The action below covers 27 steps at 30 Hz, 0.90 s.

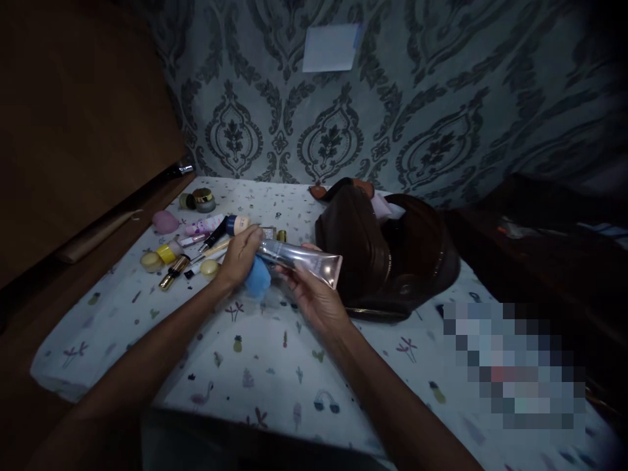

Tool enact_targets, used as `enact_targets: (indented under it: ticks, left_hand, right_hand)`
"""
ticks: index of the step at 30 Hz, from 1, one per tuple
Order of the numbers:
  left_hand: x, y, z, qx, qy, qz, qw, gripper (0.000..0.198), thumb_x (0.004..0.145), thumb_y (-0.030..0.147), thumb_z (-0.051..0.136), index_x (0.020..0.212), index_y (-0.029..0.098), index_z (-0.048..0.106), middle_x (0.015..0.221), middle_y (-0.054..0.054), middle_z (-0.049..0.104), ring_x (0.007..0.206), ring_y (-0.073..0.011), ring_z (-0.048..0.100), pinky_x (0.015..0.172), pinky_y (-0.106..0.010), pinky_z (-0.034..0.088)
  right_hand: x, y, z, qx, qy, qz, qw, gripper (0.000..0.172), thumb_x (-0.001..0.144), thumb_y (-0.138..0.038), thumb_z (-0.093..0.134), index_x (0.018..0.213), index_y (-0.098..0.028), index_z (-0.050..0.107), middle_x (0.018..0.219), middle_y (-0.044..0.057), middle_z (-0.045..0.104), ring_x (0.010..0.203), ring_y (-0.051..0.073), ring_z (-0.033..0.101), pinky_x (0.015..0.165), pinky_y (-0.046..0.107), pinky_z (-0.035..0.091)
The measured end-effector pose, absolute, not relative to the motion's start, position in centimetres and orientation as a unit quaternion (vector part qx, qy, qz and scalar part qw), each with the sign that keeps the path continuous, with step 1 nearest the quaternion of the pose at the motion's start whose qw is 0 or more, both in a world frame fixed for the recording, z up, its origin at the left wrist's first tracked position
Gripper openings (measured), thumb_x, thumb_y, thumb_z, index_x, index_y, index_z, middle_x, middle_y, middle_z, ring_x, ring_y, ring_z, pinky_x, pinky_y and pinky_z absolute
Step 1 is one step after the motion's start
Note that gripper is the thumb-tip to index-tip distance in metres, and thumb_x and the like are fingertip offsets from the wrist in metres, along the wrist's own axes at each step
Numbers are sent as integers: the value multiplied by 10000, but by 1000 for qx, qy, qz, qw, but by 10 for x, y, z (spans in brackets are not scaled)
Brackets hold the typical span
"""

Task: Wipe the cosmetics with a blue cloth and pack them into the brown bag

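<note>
A shiny silver-pink cosmetic tube [324, 265] is held level above the table, its flat crimped end to the right. My left hand [241, 256] is closed round the tube's other end. My right hand [314, 296] supports the tube's body from below, fingers curled about it. Just below my left hand is a light blue item [258, 280], its kind unclear; whether the hand touches it I cannot tell. Near my left hand lie a yellow round item [209, 268], a dark blue and beige container [238, 226] and several slim cosmetics.
An open brown leather bag [350, 248] stands right of my hands. A pink makeup sponge [165, 222], a gold-lidded jar [203, 200] and a gold-capped bottle [174, 271] lie left on the patterned tablecloth [265, 360]. Patterned wallpaper [328, 137] closes off the back.
</note>
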<state>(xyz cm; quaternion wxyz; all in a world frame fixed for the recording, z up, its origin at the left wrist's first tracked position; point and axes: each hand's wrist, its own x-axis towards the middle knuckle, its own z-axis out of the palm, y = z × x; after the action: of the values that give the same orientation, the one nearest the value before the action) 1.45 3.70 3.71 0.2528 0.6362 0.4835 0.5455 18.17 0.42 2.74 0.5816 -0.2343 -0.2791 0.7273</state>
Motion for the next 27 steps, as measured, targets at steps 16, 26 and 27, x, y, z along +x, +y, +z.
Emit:
enact_targets:
  ticks: [16, 26, 27]
  left_hand:
    - [18, 34, 35, 656, 458, 551, 237, 326, 986, 470, 419, 871, 201, 561, 766, 2, 537, 726, -158, 494, 673, -270, 399]
    - [17, 27, 35, 722, 436, 532, 70, 213, 991, 341, 460, 978, 195, 614, 906, -34, 623, 863, -179, 568, 803, -309, 463]
    - [16, 26, 35, 734, 423, 529, 52, 209, 988, 331, 469, 970, 194, 625, 915, -42, 624, 890, -186, 574, 824, -319, 467]
  right_hand:
    - [180, 4, 26, -322, -255, 703, 581, 416, 617, -290, 910, 949, -187, 682, 768, -9, 752, 609, 121, 701, 464, 168, 493]
    - [184, 13, 20, -292, -94, 827, 471, 235, 855, -359, 760, 781, -158, 663, 612, 10, 708, 494, 85, 641, 388, 122, 439]
    - [184, 13, 20, -294, -80, 831, 465, 264, 879, -382, 733, 771, -154, 656, 599, 11, 701, 482, 80, 628, 388, 121, 438]
